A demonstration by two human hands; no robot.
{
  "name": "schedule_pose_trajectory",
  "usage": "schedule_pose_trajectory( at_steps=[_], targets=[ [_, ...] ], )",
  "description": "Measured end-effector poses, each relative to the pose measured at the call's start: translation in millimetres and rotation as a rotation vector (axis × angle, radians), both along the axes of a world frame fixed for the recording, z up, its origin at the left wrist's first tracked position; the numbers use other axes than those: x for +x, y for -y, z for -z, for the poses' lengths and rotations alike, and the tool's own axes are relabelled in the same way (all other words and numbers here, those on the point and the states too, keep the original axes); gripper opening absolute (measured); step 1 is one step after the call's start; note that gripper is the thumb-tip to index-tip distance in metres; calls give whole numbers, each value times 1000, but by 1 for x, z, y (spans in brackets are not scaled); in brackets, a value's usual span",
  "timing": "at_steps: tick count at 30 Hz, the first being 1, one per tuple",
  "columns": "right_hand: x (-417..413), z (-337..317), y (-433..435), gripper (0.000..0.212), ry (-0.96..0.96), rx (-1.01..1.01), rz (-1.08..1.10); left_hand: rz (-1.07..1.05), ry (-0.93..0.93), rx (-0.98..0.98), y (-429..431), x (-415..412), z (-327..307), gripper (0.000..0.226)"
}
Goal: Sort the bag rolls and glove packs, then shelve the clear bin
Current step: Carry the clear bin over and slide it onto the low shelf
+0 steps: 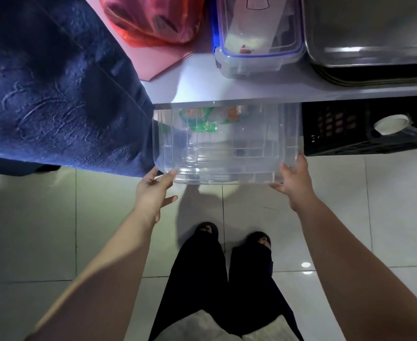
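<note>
Left hand [153,190], right hand [294,185] touch clear bin [227,148] corners.

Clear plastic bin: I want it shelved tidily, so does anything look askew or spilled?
Nothing stands out: the clear plastic bin sits square under the white shelf, near end sticking out, left hand and right hand at its corners.

Clear bin [227,143], green-orange packs [202,118] inside; navy patterned cloth [54,82]; red bag [150,18]; black crate [350,129].
</note>
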State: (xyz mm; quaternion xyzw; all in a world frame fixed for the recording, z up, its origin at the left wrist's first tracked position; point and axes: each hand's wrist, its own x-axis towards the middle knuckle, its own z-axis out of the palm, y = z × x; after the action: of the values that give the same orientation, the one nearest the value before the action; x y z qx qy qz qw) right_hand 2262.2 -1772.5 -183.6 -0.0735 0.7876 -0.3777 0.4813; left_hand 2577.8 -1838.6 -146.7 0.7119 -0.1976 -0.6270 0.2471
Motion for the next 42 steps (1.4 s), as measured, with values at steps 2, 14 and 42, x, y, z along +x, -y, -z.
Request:
schedule_pose_trajectory(
  at_steps=[2, 14, 42],
  targets=[
    [0, -1, 1, 53, 39, -21, 5, -3, 31, -18, -2, -8, 0, 41],
    [12, -9, 6, 58, 41, -82, -24, -219, 51, -22, -4, 0, 7, 53],
    [2, -4, 8, 39, 232, -181, 301, -24, -217, 132, 9, -5, 24, 35]
  ],
)
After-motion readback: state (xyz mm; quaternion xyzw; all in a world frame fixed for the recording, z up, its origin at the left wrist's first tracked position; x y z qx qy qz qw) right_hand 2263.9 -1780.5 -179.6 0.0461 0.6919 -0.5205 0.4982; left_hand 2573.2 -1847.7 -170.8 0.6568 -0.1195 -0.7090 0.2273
